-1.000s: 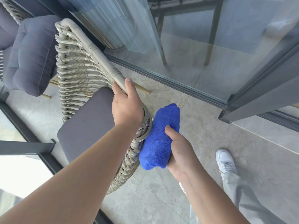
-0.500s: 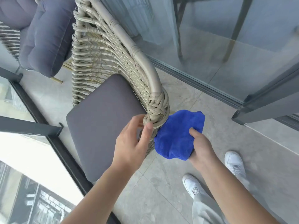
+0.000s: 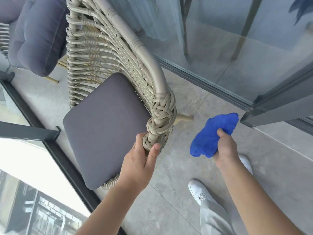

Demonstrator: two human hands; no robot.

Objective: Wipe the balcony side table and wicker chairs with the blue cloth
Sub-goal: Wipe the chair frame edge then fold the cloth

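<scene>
A beige wicker chair with a flat grey seat cushion stands in front of me. My left hand grips the woven front end of its right armrest, thumb on the outer side. My right hand holds the bunched blue cloth in the air over the floor, to the right of the chair and apart from it. A second chair with a puffy grey cushion sits at the upper left. The side table is not in view.
A glass sliding door with a dark frame runs along the right. A glass balustrade with a dark rail borders the left. Grey floor tiles lie underfoot, with my white shoes at the lower right.
My left hand slid from the top of the armrest down to its woven front end. My right hand pulled the cloth off the chair's side and out to the right.
</scene>
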